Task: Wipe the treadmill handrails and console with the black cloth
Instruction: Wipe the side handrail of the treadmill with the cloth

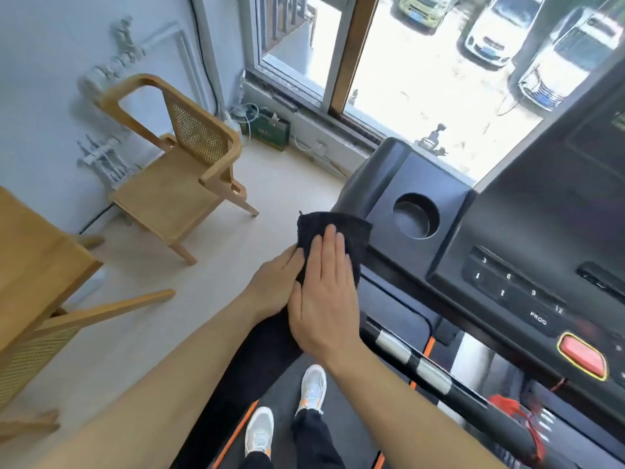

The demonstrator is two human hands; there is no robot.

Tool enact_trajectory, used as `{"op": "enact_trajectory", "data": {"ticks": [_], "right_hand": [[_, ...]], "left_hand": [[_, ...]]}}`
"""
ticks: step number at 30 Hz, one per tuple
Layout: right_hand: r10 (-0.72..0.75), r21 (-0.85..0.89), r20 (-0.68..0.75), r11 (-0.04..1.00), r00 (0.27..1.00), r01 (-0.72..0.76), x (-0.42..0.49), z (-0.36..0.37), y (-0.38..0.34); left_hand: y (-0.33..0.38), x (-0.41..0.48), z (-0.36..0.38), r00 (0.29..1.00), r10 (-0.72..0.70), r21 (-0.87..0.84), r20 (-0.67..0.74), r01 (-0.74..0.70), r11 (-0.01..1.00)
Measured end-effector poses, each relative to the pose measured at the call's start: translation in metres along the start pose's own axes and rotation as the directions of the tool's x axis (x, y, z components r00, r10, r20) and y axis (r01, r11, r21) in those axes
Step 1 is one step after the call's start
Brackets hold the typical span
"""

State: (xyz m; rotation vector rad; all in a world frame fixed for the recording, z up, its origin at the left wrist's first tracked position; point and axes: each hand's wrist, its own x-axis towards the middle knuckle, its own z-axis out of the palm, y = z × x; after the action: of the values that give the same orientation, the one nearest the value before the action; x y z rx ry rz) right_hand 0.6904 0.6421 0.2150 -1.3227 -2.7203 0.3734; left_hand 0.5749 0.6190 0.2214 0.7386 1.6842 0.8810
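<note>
The black cloth (351, 231) lies draped over the top of the treadmill's left handrail (257, 346), just left of the console's cup holder (416, 215). My right hand (324, 292) presses flat on the cloth with fingers straight and together. My left hand (274, 286) grips the cloth's left edge and the rail beside it; its fingers are partly hidden under the right hand. The black console (527, 231) with number keys and a red stop button (582, 356) stretches to the right. A front grip bar (422, 363) with silver sensors runs below the console.
A wooden cane-back chair (182, 170) stands on the pale floor at the left, and a wooden table (30, 265) is nearer at the far left. A large window (422, 62) is ahead. My white shoes (313, 389) stand on the belt.
</note>
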Motion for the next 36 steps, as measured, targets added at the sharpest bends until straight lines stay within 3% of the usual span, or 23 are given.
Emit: {"op": "enact_trajectory", "data": {"ticks": [4,8,13,16,18,22,27,30,32,34,36], "right_hand": [[0.016,-0.072,-0.002,0.997,1.0,-0.016,0.068,-0.022,0.043],[0.099,-0.065,0.049,0.993,0.994,-0.096,0.139,-0.048,0.092],[0.247,-0.086,0.04,0.966,0.968,-0.243,0.222,-0.075,0.144],[0.249,-0.13,-0.048,0.959,0.967,-0.254,0.212,-0.073,0.145],[0.228,-0.151,-0.066,0.96,0.971,-0.235,0.184,-0.066,0.137],[0.183,-0.122,0.025,0.976,0.983,-0.179,0.169,-0.066,0.141],[0.239,-0.132,0.09,0.965,0.967,-0.226,0.23,-0.088,0.169],[0.375,-0.066,0.186,0.927,0.908,-0.37,0.242,-0.097,0.183],[0.469,-0.121,0.133,0.882,0.873,-0.455,0.229,-0.098,0.183],[0.491,-0.194,-0.004,0.854,0.871,-0.482,0.203,-0.092,0.182],[0.424,-0.237,-0.106,0.867,0.899,-0.437,0.176,-0.084,0.177]], "left_hand": [[0.04,0.064,0.011,0.999,0.0,-0.033,0.053,0.002,0.999],[0.1,0.135,0.027,0.993,-0.02,-0.232,0.115,0.046,0.972],[0.162,0.207,0.045,0.985,-0.064,-0.222,0.158,0.098,0.97],[0.168,0.205,0.048,0.994,-0.067,-0.156,0.091,0.081,0.984],[0.146,0.185,0.047,0.999,0.014,-0.042,0.037,-0.012,0.999],[0.126,0.169,0.045,0.999,0.041,0.087,-0.01,-0.04,0.995],[0.17,0.241,0.054,0.999,0.005,0.253,0.043,-0.015,0.967],[0.197,0.277,0.066,0.985,0.0,0.53,0.174,-0.094,0.843],[0.205,0.277,0.074,0.969,0.093,0.687,0.229,-0.229,0.69],[0.197,0.259,0.079,0.93,0.27,0.791,0.25,-0.357,0.496],[0.18,0.231,0.08,0.829,0.491,0.804,0.268,-0.473,0.36]]}}
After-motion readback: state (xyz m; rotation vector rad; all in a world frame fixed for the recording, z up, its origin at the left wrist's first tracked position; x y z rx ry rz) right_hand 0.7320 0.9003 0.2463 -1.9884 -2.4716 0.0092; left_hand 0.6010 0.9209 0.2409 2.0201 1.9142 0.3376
